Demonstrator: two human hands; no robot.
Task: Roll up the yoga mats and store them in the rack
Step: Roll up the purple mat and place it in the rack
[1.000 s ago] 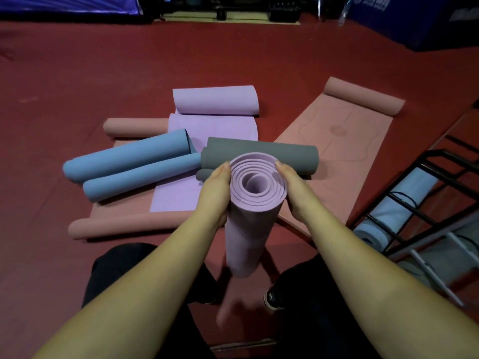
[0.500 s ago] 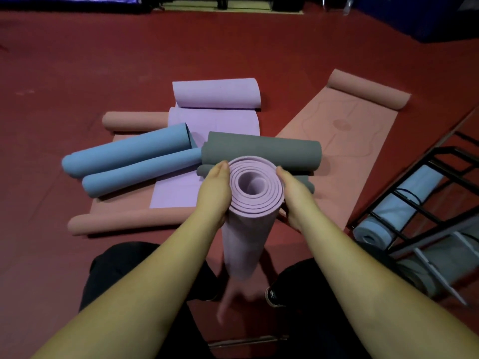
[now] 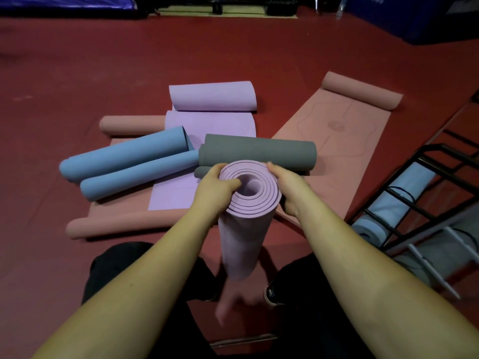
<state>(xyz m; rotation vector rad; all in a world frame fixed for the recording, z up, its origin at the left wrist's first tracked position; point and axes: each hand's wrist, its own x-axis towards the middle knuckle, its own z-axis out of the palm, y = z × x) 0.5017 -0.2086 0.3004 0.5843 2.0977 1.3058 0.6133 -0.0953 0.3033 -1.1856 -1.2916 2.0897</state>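
Head | lilac mat (image 3: 246, 229) rolled tight, upright | left hand (image 3: 215, 193) and right hand (image 3: 290, 187) grip its top

Dark red floor (image 3: 77, 73) fills the room, dimly lit. Blue padded panels (image 3: 414, 19) stand along the far edge, at both far corners.

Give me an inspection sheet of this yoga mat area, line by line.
Surface: dark red floor.
Job's things: rolled lilac foam mat held upright; black metal rack holding a pale blue roll; two blue rolls, grey roll, pink flat mat, part-unrolled lilac mat on the floor.
Clutter: nothing seen.
Hands: left hand and right hand grip the roll's top.
Cables: nothing seen.
Surroundings: blue padding beyond.
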